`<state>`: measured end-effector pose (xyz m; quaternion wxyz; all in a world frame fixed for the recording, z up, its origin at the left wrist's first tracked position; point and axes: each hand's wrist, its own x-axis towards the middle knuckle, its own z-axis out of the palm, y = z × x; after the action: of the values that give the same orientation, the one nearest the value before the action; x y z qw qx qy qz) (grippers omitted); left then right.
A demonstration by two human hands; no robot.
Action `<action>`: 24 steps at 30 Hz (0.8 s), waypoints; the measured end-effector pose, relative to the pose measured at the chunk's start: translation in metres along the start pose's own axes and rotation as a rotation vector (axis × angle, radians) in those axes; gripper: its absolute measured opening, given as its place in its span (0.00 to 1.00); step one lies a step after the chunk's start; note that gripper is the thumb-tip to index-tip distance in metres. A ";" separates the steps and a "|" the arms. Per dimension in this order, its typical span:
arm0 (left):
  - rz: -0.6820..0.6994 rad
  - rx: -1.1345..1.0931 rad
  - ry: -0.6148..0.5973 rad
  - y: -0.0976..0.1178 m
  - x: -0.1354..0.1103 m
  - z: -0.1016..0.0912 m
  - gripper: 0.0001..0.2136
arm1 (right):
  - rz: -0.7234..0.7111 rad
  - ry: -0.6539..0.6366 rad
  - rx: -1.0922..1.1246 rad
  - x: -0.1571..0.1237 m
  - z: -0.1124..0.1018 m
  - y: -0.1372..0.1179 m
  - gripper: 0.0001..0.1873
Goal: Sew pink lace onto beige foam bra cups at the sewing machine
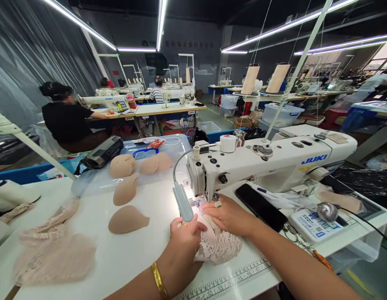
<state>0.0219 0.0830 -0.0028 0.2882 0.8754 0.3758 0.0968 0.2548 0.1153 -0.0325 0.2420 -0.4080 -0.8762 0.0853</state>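
Observation:
My left hand pinches the pale pink lace piece at the near side, a gold bangle on its wrist. My right hand lies on the same lace with fingers pressed down close to the needle of the white JUKI sewing machine. The lace bunches between both hands on the white table. The machine's small lamp shines on the needle area, which the hands partly hide.
Tan foam cups lie to the left, more on a clear plastic tray. Lace pieces are heaped at the near left. A black phone and control box sit right. Other people sew at tables behind.

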 end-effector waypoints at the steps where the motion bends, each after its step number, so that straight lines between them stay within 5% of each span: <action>1: -0.011 0.011 -0.011 0.003 0.001 -0.003 0.17 | -0.023 -0.007 -0.033 0.000 0.000 0.001 0.18; 13: -0.123 0.070 -0.033 0.010 0.001 -0.002 0.20 | -0.048 -0.001 -0.170 -0.001 0.002 0.000 0.17; 20: -0.051 0.085 -0.005 0.005 -0.001 0.001 0.14 | -0.083 0.028 -0.230 -0.002 0.007 0.005 0.16; 24: 0.014 0.073 -0.012 -0.003 0.003 -0.004 0.19 | -0.086 0.025 -0.246 -0.003 0.008 0.006 0.16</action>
<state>0.0205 0.0882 -0.0012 0.2577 0.8885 0.3711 0.0797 0.2568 0.1177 -0.0424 0.2045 -0.3977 -0.8936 -0.0385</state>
